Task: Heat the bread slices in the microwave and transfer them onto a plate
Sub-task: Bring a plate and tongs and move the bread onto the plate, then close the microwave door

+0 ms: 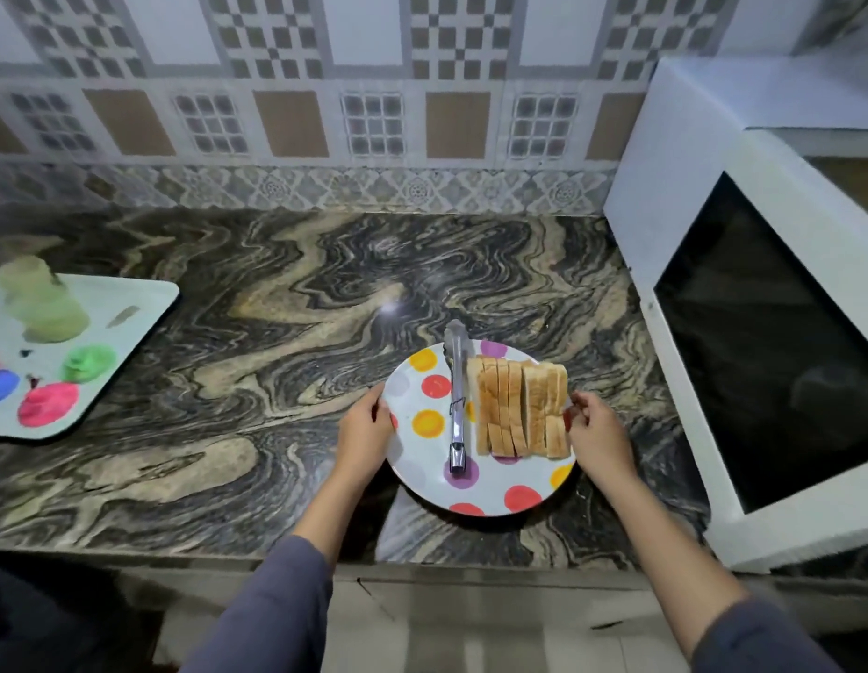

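A white plate with coloured dots (490, 493) sits near the front edge of the marble counter. Several bread slices (521, 405) lie overlapped on its right half. Metal tongs (457, 395) lie across its left half, handle toward me. My left hand (366, 422) grips the plate's left rim. My right hand (598, 432) holds the right rim beside the bread. The white microwave (674, 235) stands at the right with its dark door (772, 342) closed.
A white tray (130, 323) at the left carries a pale green cup and several coloured lids. The marble counter (276, 332) stretches between tray and plate. A tiled wall runs along the back.
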Demonstrator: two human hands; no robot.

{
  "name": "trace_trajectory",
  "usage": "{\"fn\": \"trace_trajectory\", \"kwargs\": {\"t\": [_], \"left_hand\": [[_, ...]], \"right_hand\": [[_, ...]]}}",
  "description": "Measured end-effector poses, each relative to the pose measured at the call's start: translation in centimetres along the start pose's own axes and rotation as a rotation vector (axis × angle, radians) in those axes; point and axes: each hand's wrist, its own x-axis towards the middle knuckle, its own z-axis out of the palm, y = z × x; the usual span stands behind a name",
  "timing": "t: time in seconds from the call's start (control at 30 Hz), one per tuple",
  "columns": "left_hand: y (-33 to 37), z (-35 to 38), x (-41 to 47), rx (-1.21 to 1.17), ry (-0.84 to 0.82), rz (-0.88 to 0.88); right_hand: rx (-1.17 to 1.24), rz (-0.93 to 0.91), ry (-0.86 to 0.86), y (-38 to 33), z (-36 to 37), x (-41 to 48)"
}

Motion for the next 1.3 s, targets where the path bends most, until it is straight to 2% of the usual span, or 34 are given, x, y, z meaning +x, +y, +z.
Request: {"fn": "trace_trajectory", "kwargs": {"t": [0.2, 0.43, 0.53, 0.6, 0.73, 0.83, 0.97, 1.13, 1.2, 1.3], "left_hand": [[0.0, 0.2, 0.5, 0.06, -0.014, 0.071], [0.7, 0.2, 0.4, 0.118, 0.023, -0.04], [2.8, 0.3, 0.4, 0.138, 0.068, -0.006], [5.6, 0.8, 0.6, 0.092, 0.079, 0.092], [13.2, 3.4, 1.3, -0.115, 0.028, 0.356], [19.7, 5.9, 0.1, -0.34, -0.091, 0.567], [27.2, 9.7, -2.7, -0.493, -0.256, 0.805], [32.0, 15.1, -5.5, -0.474, -0.43, 0.962], [32.6, 17.5, -5.9, -0.444, -0.432, 0.988], [33.1, 20.8, -6.4, -0.435, -0.312, 1.056]], "right_hand": [[-0.14, 0.017, -0.024, -0.7, -0.7, -0.2], [-0.153, 0.054, 0.132, -1.5, -0.6, -2.6], [-0.138, 0.069, 0.144, -2.5, -2.4, -3.7], [-0.097, -0.026, 0.223, -3.5, -4.3, -4.5], [0.038, -0.463, 0.511, -6.8, -8.9, -7.3], [-0.051, -0.701, 0.804, -7.9, -12.6, -9.5], [-0.228, -0.687, 1.05, -7.1, -16.6, -11.3], [-0.36, -0.548, 1.099, -3.2, -19.3, -11.3], [-0.331, -0.571, 1.073, -1.4, -20.5, -10.8], [-0.294, -0.596, 1.069, 1.1, -22.5, -9.9]]}}
